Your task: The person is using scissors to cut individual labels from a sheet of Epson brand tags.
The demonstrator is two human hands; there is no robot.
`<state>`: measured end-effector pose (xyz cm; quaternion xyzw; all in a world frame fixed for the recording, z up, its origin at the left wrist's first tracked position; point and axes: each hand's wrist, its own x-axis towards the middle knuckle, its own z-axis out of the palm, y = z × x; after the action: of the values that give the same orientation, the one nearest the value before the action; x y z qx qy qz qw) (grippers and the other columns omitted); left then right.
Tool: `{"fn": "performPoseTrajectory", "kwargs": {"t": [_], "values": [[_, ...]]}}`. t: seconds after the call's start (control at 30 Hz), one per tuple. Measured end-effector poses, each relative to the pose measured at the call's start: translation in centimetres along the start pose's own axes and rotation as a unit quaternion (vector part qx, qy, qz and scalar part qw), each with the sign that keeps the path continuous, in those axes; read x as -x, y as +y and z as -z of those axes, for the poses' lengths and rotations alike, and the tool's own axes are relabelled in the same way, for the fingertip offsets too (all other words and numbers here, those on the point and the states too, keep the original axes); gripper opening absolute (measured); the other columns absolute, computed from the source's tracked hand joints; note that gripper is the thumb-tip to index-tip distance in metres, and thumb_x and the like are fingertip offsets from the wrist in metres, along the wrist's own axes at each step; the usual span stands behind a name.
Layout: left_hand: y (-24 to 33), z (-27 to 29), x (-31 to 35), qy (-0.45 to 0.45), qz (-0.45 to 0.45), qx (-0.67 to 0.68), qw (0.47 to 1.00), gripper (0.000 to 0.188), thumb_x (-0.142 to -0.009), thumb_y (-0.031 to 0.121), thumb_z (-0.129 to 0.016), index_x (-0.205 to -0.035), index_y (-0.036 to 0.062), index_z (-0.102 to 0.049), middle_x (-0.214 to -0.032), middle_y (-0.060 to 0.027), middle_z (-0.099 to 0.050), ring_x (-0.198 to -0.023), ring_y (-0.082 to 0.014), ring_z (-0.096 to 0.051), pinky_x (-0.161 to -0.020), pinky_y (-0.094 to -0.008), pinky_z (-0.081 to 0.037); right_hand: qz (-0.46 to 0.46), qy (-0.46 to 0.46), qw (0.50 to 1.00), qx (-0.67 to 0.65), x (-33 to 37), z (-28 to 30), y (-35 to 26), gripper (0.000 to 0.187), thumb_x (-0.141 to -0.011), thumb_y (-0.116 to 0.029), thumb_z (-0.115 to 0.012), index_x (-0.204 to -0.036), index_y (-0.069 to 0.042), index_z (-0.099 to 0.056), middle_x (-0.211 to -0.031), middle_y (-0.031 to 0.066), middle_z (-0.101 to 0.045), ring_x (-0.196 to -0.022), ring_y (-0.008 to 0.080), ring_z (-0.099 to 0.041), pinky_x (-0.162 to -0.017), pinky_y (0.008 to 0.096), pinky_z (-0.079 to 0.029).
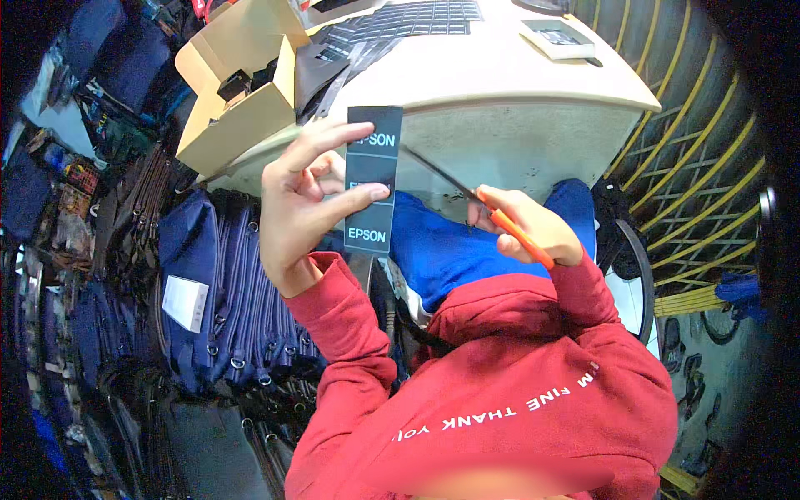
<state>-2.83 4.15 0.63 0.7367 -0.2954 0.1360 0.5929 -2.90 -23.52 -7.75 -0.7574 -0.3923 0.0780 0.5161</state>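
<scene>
Left hand (304, 196) pinches a dark label strip (372, 179) upright between thumb and fingers, right hand (523, 225) closed around orange-handled scissors (475, 198), blades touching the strip's edge, below the tabletop (517, 75).

matt dark label strip (372, 179), orange plastic scissor handles (518, 237), cardboard box (237, 92)
</scene>
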Motion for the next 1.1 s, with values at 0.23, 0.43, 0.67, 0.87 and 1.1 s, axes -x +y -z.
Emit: {"fn": "performPoseTrajectory", "kwargs": {"t": [0.23,0.43,0.67,0.87,1.1], "values": [[0.0,0.3,-0.4,-0.137,0.042,-0.066,0.987,0.057,-0.059,0.0,-0.082,-0.112,0.0045,-0.064,-0.119,-0.0077,-0.054,-0.069,-0.002,-0.045,-0.06,-0.015,-0.04,-0.074,-0.083,0.992,-0.066,0.5,0.8,-0.5,0.036,-0.075,-0.032,-0.057,-0.092,-0.001,-0.055,-0.062,0.0039,-0.052,-0.055,0.013,-0.046,-0.052,0.0292,-0.04],[-0.1,-0.4,-0.6,-0.191,0.044,-0.07,0.978,0.055,-0.063,0.002,-0.081,-0.114,0.0071,-0.064,-0.12,-0.0092,-0.053,-0.069,-0.002,-0.044,-0.059,-0.0148,-0.041,-0.084,-0.133,0.986,-0.06,0.4,1.0,-0.7,0.038,-0.078,-0.036,-0.053,-0.089,0.0,-0.056,-0.065,0.0059,-0.052,-0.061,0.0144,-0.046,-0.056,0.031,-0.041],[-0.5,-0.9,-1.0,-0.214,0.047,-0.066,0.973,0.054,-0.063,0.003,-0.081,-0.114,0.0062,-0.064,-0.117,-0.008,-0.054,-0.067,-0.0011,-0.043,-0.058,-0.0139,-0.04,-0.059,-0.128,0.988,-0.062,0.6,1.0,-0.3,0.054,-0.084,-0.052,-0.047,-0.087,0.0,-0.057,-0.064,0.0069,-0.05,-0.061,0.0164,-0.046,-0.056,0.0321,-0.04],[-0.4,-0.9,-0.9,-0.216,0.041,-0.068,0.973,0.054,-0.063,0.003,-0.081,-0.114,0.0058,-0.063,-0.117,-0.008,-0.053,-0.068,-0.0007,-0.043,-0.058,-0.0139,-0.04,-0.042,-0.135,0.988,-0.068,0.6,1.0,0.1,0.059,-0.083,-0.058,-0.046,-0.086,0.0,-0.057,-0.064,0.007,-0.05,-0.06,0.0173,-0.047,-0.056,0.0327,-0.04],[-0.1,-0.7,-0.9,-0.224,0.064,-0.055,0.971,0.054,-0.064,0.003,-0.081,-0.115,0.0065,-0.063,-0.118,-0.0084,-0.053,-0.069,-0.0011,-0.044,-0.059,-0.0143,-0.041,-0.089,-0.139,0.984,-0.068,0.6,0.9,-0.6,0.063,-0.084,-0.063,-0.044,-0.08,-0.001,-0.056,-0.059,0.0041,-0.046,-0.056,0.0156,-0.043,-0.052,0.0322,-0.038]]}}
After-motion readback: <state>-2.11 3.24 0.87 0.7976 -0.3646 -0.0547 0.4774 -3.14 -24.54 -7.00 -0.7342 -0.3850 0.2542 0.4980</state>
